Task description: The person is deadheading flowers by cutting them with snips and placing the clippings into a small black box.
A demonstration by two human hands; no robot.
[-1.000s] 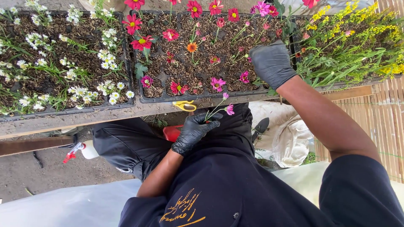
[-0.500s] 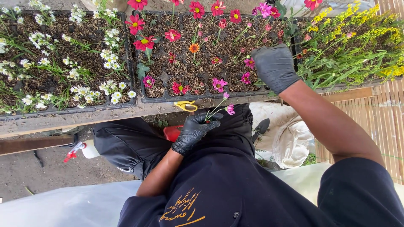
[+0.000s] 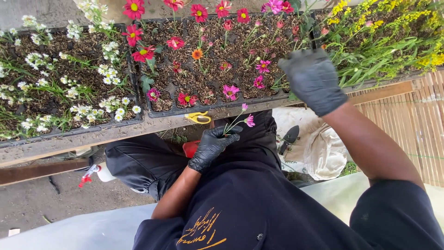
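Gloved hands: left pinched, right outstretched

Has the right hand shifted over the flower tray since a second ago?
Yes: the right hand has edged slightly left and farther over the black tray's front rim.

— Held in the left hand?
— Pink flowers, cut, on thin green stems, just below the middle of the frame. Stems pinched between black-gloved fingertips, leaning up and to the right; one open bloom at the tip, a smaller bud just above it.
— And under the right hand?
— A black seedling tray, upper middle of the frame, split into small cells of dark soil. Full of upright pink, red and orange blooms. Gloved palm down over its right end, fingers spread; cannot tell whether touching the plants.
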